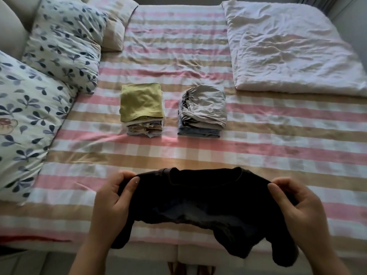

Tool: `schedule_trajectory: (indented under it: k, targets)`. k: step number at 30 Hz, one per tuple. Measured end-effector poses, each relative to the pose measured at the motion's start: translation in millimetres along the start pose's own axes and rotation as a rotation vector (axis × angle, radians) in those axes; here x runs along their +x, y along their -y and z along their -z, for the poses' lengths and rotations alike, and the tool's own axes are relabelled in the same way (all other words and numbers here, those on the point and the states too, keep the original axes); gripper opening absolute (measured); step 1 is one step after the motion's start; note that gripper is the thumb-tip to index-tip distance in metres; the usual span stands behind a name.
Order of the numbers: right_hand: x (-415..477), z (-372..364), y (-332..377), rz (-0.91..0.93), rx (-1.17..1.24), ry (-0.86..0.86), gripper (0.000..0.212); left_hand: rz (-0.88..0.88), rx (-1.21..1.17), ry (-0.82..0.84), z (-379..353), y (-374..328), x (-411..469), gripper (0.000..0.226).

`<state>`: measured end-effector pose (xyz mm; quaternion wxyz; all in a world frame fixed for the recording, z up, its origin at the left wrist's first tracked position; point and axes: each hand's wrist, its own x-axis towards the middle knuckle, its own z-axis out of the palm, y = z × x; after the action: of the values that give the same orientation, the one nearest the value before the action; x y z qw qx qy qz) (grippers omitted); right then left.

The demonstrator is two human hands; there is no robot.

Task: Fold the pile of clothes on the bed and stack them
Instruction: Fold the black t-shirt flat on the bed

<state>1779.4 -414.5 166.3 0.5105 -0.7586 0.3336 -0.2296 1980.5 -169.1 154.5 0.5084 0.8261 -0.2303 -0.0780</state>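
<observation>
Covering the bed beyond both hands, a checked cotton sheet of pink, tan and white stripes (178, 153) is seen, lightly creased toward its far side. A soft black crew-neck shirt (198, 199) is held between the hands above the near edge of the bed; its round collar is turned away from the person and its lower part hangs bunched over the edge. One shoulder is pinched by the left hand (113, 199) between thumb and curled fingers, and the other shoulder is pinched the same way by the right hand (294, 205).

Ahead of the left hand, well apart from it, a squared stack of folded clothes topped by an olive-yellow piece (142, 105) is laid on the sheet. Near it, ahead and inward of the right hand, a second folded stack topped by a crumpled grey garment with a gathered edge (204, 110) is set. Outward of the left hand, a puffy white pillow printed with blue leaves (23, 120) is propped. Far beyond the right hand, a wrinkled white quilt (288, 46) is spread.
</observation>
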Motion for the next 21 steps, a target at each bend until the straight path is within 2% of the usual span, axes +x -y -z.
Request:
schedule_trajectory:
  k: [4,8,12,15,21]
  targets:
    - [31.3,-31.8,-62.1,-0.010,-0.099,-0.017,0.008,0.011,0.053,0.017,-42.8,56.6,29.2,0.018]
    - [74.7,-66.5,-142.8,0.012,-0.241,-0.027,0.019,0.026,0.126,0.022,-95.3,127.3,64.9,0.006]
    - [128.1,-95.5,-210.9,0.062,-0.398,-0.048,0.009,-0.030,0.222,0.049,-144.6,191.2,105.6,0.011]
    - [171.0,-115.2,-251.1,0.073,-0.525,-0.038,0.012,-0.042,0.313,0.074,-176.3,232.0,142.8,0.017]
    - [239.1,-152.8,-311.8,0.025,-0.701,-0.028,0.017,-0.054,0.483,0.127,-219.5,291.2,207.5,0.014]
